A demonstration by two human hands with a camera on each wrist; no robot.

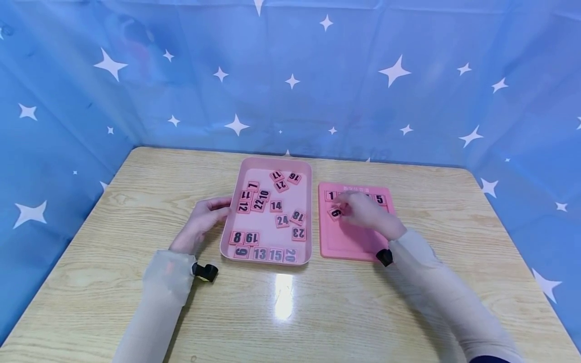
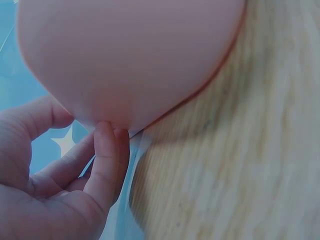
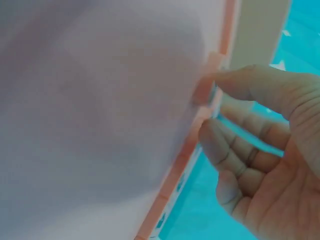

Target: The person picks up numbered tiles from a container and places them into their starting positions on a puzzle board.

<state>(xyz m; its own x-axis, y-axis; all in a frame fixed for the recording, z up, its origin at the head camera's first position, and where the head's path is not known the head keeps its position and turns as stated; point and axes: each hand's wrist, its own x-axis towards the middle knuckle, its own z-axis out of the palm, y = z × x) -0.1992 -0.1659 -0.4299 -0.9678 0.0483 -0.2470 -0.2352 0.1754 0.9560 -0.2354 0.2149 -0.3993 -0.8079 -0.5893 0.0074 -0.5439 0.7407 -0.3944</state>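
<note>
**Number tiles in a pink tray, one tile held at a pink board**

At the left, the left hand [image 1: 201,223] is laid on the wooden table [image 1: 113,212], with its fingertips [image 2: 106,131] set against the left outer wall of the pink tray [image 1: 227,237]. The fingers are seen nearly straight in the left wrist view; nothing is gripped, the wall is only touched. A small black device [image 1: 205,271] is worn at the left wrist, over a pale sleeve [image 1: 159,287].

In the tray, loose pink number tiles are scattered. Tile 8 [image 1: 237,237] and tile 19 [image 1: 251,238] are lying side by side near the near-left corner, and tile 14 [image 1: 276,205] is found near the middle. Along the near wall, tiles 9, 13, 15 and 20 are lined up.

Just right of the tray, and apart from it, the pink board [image 1: 349,247] is laid flat. Tile 1 [image 1: 331,196] is seated at its far-left corner and tile 5 [image 1: 380,199] at the far right. Tile 6 [image 1: 335,213] is placed at the left edge of the second row, slightly tilted. It is pinched by the fingertips of the right hand [image 1: 365,212], which is held over the far half of the board. In the right wrist view, a pink tile edge is seen clamped between thumb and forefinger.
</note>
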